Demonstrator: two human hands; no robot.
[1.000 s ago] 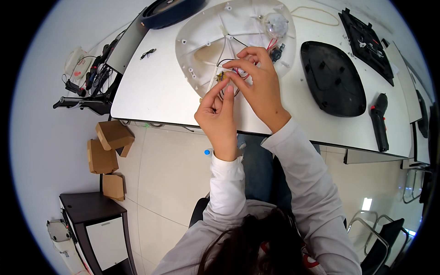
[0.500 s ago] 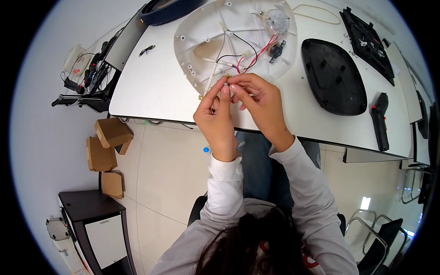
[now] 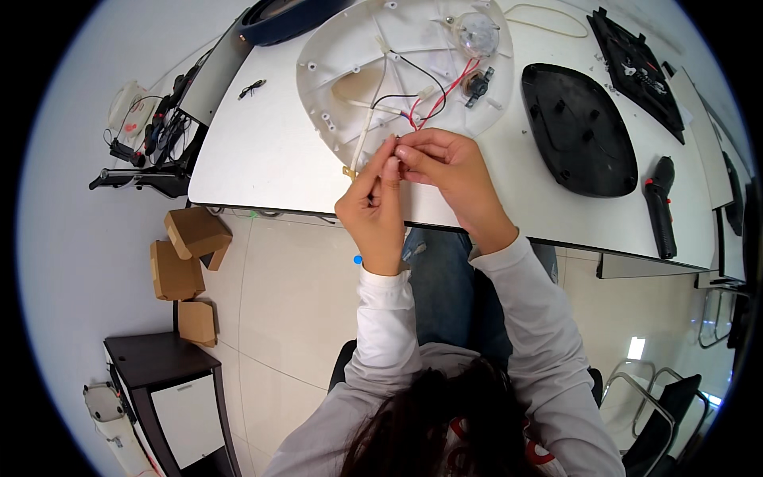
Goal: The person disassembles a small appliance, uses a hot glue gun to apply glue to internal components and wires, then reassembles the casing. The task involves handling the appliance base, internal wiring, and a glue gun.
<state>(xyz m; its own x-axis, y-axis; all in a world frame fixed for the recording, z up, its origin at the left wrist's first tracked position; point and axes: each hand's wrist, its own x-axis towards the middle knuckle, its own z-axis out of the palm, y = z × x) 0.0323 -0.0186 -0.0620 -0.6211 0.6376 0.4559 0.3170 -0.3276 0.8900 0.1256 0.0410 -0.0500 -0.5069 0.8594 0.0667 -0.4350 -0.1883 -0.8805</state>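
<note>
My left hand (image 3: 373, 199) and my right hand (image 3: 449, 171) meet at the front of a white plastic housing (image 3: 326, 79), thumbs and forefingers pinched around a tiny part, mostly hidden by fingertips. Inside the housing are red, black and white wires (image 3: 433, 107), a clear domed part (image 3: 477, 33) and a dark fitting (image 3: 477, 87). A gold-coloured metal piece (image 3: 347, 172) shows left of my fingers at the end of a white sleeve of wire.
Right of the housing lie a black plastic cover (image 3: 576, 131), a cordless screwdriver (image 3: 660, 211) and an open black tool case (image 3: 632, 67). A dark blue object (image 3: 282, 20) sits at the back. Cardboard boxes (image 3: 191, 230) and a cabinet (image 3: 159, 358) stand left below the table.
My right hand has come down from among the wires to join my left fingertips near the housing's front edge, uncovering the wires and dark fitting.
</note>
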